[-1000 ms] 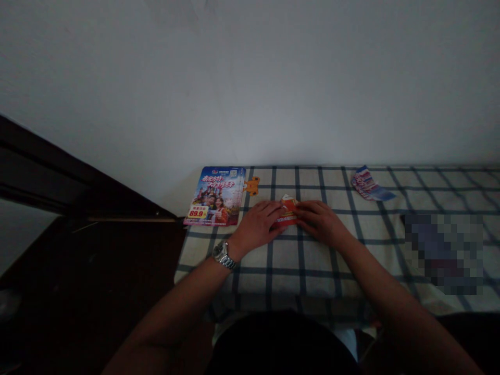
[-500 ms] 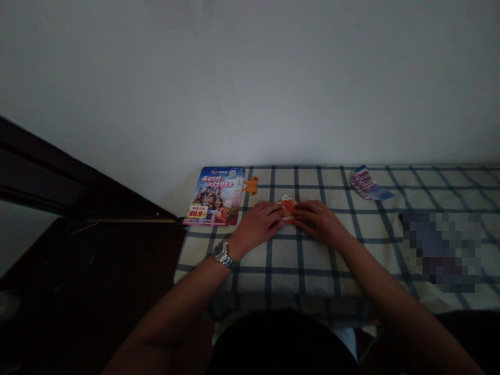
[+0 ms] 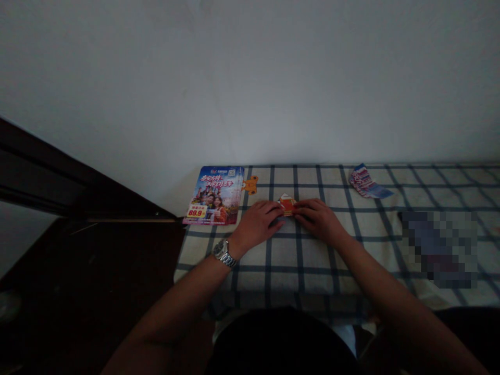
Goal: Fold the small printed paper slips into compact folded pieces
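A small folded piece of printed paper [image 3: 288, 204], orange with a white pointed top, lies on the checked cloth between my hands. My left hand [image 3: 260, 221], with a metal watch [image 3: 224, 252] on its wrist, presses the paper's left side with its fingertips. From the other side my right hand [image 3: 318, 221] grips the right edge, fingers closed together over it. Parts of the paper are hidden under the fingers of both hands. To the left lies a stack of printed flyers [image 3: 214, 195], blue and pink.
A checked cloth [image 3: 312, 281] covers the table, which meets a pale wall [image 3: 273, 94]. An orange bear figure [image 3: 250, 185] is beside the flyers. Several folded paper pieces [image 3: 367, 182] sit at the back right. A blurred-out dark object [image 3: 433, 247] lies at the right.
The lower part of the orange paper has been folded up, so it looks shorter. Both hands stay at its sides with only small finger movements.
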Tool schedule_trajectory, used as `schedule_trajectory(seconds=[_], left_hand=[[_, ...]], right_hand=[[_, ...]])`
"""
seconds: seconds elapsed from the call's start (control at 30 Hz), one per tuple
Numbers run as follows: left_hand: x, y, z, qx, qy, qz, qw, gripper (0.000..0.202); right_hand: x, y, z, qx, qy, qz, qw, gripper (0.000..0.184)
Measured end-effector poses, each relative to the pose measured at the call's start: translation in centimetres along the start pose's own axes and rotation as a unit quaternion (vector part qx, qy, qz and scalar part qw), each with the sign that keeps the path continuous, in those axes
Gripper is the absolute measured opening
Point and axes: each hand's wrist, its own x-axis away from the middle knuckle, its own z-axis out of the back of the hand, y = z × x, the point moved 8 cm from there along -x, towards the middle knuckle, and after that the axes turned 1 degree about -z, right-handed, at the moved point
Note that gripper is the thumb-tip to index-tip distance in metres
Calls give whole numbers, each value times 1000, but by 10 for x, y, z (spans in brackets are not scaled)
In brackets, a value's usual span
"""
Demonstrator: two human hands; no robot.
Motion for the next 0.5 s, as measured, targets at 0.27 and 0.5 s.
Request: schedule_trajectory(seconds=[0.27,0.5], left_hand=[[-5,-6,-1,17,20,10,1000,23],[-11,-11,0,25,19,38,999,23]], right_hand=[[-4,5,-2,-4,5,-24,1000,17],[-9,6,0,-27,-6,-50,998,13]])
